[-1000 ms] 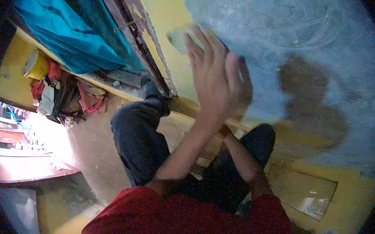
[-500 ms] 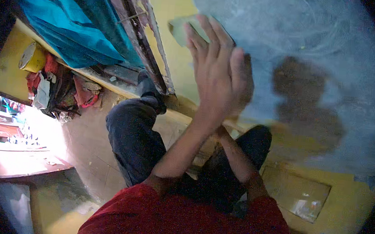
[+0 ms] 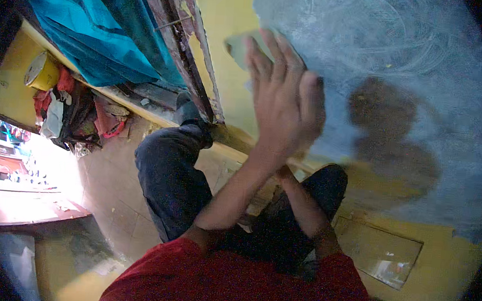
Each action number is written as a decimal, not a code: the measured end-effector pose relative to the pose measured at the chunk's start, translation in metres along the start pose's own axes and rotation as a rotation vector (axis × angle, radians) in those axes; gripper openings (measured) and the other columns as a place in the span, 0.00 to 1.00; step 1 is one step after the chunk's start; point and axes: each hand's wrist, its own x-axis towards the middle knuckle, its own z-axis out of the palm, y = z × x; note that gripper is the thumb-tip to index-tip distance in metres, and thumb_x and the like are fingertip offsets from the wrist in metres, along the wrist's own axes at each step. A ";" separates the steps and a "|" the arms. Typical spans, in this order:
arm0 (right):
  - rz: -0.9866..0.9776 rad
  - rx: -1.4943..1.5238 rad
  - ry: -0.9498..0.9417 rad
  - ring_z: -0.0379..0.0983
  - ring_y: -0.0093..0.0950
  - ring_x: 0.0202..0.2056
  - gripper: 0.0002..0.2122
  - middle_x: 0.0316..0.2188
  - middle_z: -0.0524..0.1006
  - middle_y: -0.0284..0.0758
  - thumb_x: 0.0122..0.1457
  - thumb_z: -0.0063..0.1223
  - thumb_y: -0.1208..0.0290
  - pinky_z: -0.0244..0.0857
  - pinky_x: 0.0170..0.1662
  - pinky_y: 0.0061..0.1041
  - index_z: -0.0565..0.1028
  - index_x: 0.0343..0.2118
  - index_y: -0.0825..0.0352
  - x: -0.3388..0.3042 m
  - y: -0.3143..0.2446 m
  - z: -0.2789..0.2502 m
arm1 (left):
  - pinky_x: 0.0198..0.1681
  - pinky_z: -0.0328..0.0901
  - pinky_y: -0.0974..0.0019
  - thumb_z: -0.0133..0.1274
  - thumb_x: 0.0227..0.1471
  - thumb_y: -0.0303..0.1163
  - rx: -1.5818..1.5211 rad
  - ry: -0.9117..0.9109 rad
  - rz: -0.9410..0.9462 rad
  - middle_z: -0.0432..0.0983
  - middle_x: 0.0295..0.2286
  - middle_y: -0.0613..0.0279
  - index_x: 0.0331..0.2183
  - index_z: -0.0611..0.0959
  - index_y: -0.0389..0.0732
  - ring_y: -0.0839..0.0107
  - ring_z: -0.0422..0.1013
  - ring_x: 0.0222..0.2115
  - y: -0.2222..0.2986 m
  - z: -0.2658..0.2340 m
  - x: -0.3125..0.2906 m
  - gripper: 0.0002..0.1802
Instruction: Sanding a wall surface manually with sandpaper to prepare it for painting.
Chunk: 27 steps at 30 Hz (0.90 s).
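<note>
My left hand (image 3: 282, 100) lies flat with its fingers stretched over a thin, pale grey-green sheet (image 3: 239, 49), pressing it to the wall. The sheet sticks out past the fingertips on the left, and its exact kind is not clear. Under it, the yellow wall meets a large blue-grey patch (image 3: 341, 28) covered in pale, swirling marks. My right forearm (image 3: 303, 203) crosses behind my left wrist. My right hand is hidden there, so its fingers do not show.
At the left of the wall stands a worn door frame (image 3: 174, 32) with a teal curtain (image 3: 92, 25). A yellow bucket (image 3: 42, 71) and a heap of cloths (image 3: 77, 112) lie beyond it. A framed pane (image 3: 380, 249) is at lower right. My bent legs (image 3: 171, 173) are below.
My left hand and the sheet have moved slightly right and down. The view has shifted a little too. My right forearm stays about where it was.
</note>
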 end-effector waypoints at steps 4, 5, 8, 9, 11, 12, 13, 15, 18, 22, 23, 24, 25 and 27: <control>0.008 -0.027 -0.003 0.66 0.34 0.20 0.16 0.19 0.73 0.32 0.67 0.53 0.54 0.66 0.29 0.43 0.77 0.30 0.63 0.004 0.000 -0.012 | 0.71 0.34 0.36 0.41 0.68 0.41 -0.096 0.056 -0.052 0.45 0.67 0.25 0.64 0.63 0.22 0.26 0.36 0.69 0.005 0.003 0.000 0.34; 0.022 -0.021 0.004 0.66 0.34 0.19 0.16 0.18 0.72 0.32 0.67 0.53 0.54 0.66 0.29 0.43 0.77 0.30 0.63 -0.004 0.004 -0.011 | 0.71 0.34 0.36 0.40 0.68 0.41 -0.084 0.012 -0.040 0.44 0.68 0.25 0.64 0.62 0.22 0.26 0.35 0.69 0.005 0.004 -0.004 0.35; 0.013 0.067 0.003 0.66 0.34 0.19 0.17 0.17 0.72 0.32 0.67 0.53 0.54 0.66 0.28 0.42 0.77 0.28 0.63 -0.008 0.007 -0.003 | 0.72 0.32 0.40 0.36 0.70 0.41 -0.017 -0.038 -0.052 0.42 0.68 0.26 0.66 0.58 0.22 0.30 0.32 0.70 -0.011 -0.005 0.009 0.35; 0.019 0.076 0.010 0.66 0.34 0.18 0.17 0.17 0.72 0.31 0.67 0.53 0.54 0.66 0.28 0.42 0.77 0.28 0.63 -0.012 0.012 -0.003 | 0.73 0.29 0.43 0.33 0.72 0.41 0.025 -0.075 -0.076 0.40 0.69 0.27 0.67 0.54 0.22 0.34 0.30 0.71 -0.016 -0.009 0.009 0.35; 0.025 0.075 0.012 0.65 0.34 0.18 0.18 0.16 0.72 0.31 0.67 0.53 0.54 0.66 0.27 0.42 0.77 0.27 0.63 -0.010 0.012 -0.010 | 0.73 0.29 0.44 0.33 0.72 0.40 -0.088 -0.055 -0.127 0.38 0.69 0.26 0.67 0.53 0.22 0.35 0.29 0.71 -0.003 -0.007 0.000 0.35; 0.025 0.084 0.021 0.65 0.34 0.17 0.18 0.16 0.71 0.31 0.67 0.53 0.54 0.66 0.26 0.42 0.77 0.26 0.63 -0.010 0.014 -0.014 | 0.73 0.29 0.44 0.34 0.72 0.40 -0.186 -0.006 -0.158 0.36 0.69 0.26 0.67 0.53 0.22 0.35 0.27 0.71 0.002 -0.005 0.001 0.35; 0.031 0.128 0.042 0.65 0.34 0.17 0.18 0.16 0.71 0.31 0.67 0.53 0.53 0.66 0.26 0.42 0.78 0.26 0.63 -0.011 0.016 -0.016 | 0.73 0.29 0.44 0.34 0.71 0.41 -0.206 -0.048 -0.116 0.32 0.69 0.26 0.67 0.52 0.21 0.35 0.26 0.71 0.007 0.002 -0.007 0.36; 0.053 0.331 0.070 0.65 0.34 0.16 0.19 0.15 0.71 0.30 0.67 0.53 0.53 0.66 0.25 0.42 0.78 0.25 0.63 -0.012 0.010 -0.005 | 0.73 0.29 0.43 0.35 0.71 0.41 -0.174 -0.028 -0.080 0.31 0.69 0.26 0.67 0.52 0.22 0.34 0.26 0.71 -0.005 0.002 -0.006 0.36; 0.104 0.746 0.155 0.64 0.34 0.15 0.20 0.14 0.71 0.30 0.67 0.53 0.53 0.65 0.24 0.42 0.78 0.24 0.63 -0.012 0.004 0.015 | 0.72 0.30 0.41 0.34 0.71 0.41 -0.144 -0.022 -0.040 0.33 0.69 0.25 0.67 0.53 0.24 0.32 0.27 0.71 -0.015 -0.003 -0.002 0.35; 0.118 0.375 0.037 0.67 0.31 0.21 0.17 0.21 0.72 0.30 0.67 0.53 0.54 0.68 0.29 0.42 0.78 0.30 0.64 0.003 0.018 0.003 | 0.72 0.32 0.41 0.33 0.71 0.41 -0.097 -0.072 0.036 0.36 0.69 0.25 0.68 0.53 0.25 0.33 0.28 0.71 -0.028 -0.011 -0.001 0.35; 0.125 -0.050 -0.077 0.70 0.29 0.28 0.15 0.29 0.75 0.31 0.68 0.54 0.55 0.70 0.35 0.43 0.78 0.38 0.65 0.007 0.035 -0.012 | 0.72 0.33 0.41 0.33 0.72 0.41 -0.169 -0.049 0.059 0.36 0.69 0.26 0.68 0.54 0.25 0.33 0.29 0.71 -0.037 -0.003 -0.004 0.35; 0.112 -0.475 -0.220 0.74 0.27 0.34 0.16 0.36 0.77 0.32 0.68 0.55 0.56 0.72 0.41 0.44 0.78 0.45 0.66 0.015 0.036 -0.007 | 0.72 0.35 0.41 0.33 0.72 0.41 -0.205 -0.020 0.077 0.37 0.69 0.27 0.68 0.55 0.25 0.33 0.30 0.71 -0.049 -0.004 -0.009 0.34; 0.094 -0.472 -0.248 0.74 0.27 0.34 0.16 0.36 0.77 0.32 0.68 0.55 0.56 0.72 0.41 0.44 0.78 0.45 0.66 0.022 0.037 0.007 | 0.72 0.35 0.41 0.33 0.72 0.41 -0.171 -0.018 0.075 0.37 0.69 0.27 0.68 0.55 0.25 0.33 0.30 0.71 -0.062 -0.005 -0.012 0.34; -0.355 -0.821 -0.057 0.70 0.41 0.19 0.30 0.15 0.73 0.40 0.61 0.54 0.38 0.67 0.27 0.44 0.75 0.17 0.65 0.030 0.028 0.059 | 0.72 0.37 0.43 0.32 0.72 0.41 -0.002 0.011 0.083 0.39 0.69 0.28 0.67 0.60 0.26 0.35 0.33 0.71 -0.090 -0.023 -0.020 0.33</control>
